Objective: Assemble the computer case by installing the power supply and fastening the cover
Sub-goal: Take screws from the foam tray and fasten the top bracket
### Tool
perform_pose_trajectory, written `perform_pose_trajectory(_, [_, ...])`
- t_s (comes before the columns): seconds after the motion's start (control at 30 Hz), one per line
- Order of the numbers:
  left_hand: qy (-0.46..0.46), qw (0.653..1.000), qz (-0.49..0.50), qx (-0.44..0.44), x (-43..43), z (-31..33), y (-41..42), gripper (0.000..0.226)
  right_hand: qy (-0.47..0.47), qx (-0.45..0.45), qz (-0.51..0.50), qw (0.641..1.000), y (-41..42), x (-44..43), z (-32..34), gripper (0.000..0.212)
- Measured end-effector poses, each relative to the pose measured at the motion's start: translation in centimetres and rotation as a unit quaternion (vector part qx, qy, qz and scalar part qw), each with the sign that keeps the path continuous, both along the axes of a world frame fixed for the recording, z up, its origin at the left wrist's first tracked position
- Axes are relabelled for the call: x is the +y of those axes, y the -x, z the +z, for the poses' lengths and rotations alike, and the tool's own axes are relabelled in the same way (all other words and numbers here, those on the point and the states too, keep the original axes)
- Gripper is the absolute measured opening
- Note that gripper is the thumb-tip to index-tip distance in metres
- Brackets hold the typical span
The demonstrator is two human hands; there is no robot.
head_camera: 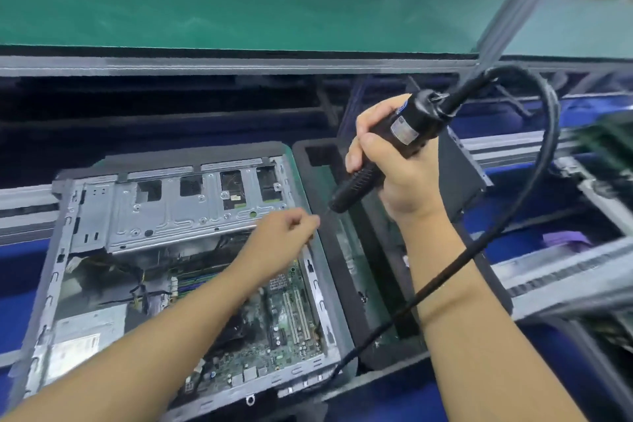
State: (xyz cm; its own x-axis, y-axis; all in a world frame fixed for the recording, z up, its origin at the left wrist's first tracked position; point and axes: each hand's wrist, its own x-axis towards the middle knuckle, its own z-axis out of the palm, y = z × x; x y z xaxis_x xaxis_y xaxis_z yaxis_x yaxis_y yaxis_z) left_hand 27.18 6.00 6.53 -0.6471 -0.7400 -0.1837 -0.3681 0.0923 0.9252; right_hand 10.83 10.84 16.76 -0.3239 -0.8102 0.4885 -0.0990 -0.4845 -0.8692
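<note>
We're gripping the driver [407, 128] w/ the right hand [397, 168], fingers wrapped round its body, bit pointing down at the far-right rim of the case [57, 250]. Left hand [284, 240] is pinching its fingers [308, 221] together by the bit; screw or not, can't tell. The case is lying open before us, PSU [85, 332] sitting in its near-left corner. We're judging the PSU heavy & stiff: taking it by the sides, keeping off the fragile board [281, 329].
</note>
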Motion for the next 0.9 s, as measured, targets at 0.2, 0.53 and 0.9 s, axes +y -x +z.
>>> perform_pose_trajectory(0.2, [0.112, 0.973, -0.145, -0.139, 1.5, -0.5, 7.4, 0.023, -0.009, -0.027, -0.05, 0.998, 5.4, 5.7, -1.4, 0.03])
perform_pose_trajectory(0.53, [0.215, 0.785, -0.402, -0.419, 5.0, -11.6, 19.0, 0.029, -0.064, -0.087, -0.053, 0.993, 13.3, 12.0, -8.3, 0.026])
perform_pose_trajectory(0.9, [0.267, 0.716, -0.366, -0.531, 7.6, -19.4, 21.1, 0.026, -0.096, -0.115, -0.056, 0.987, 16.9, 13.7, -13.1, 0.034])
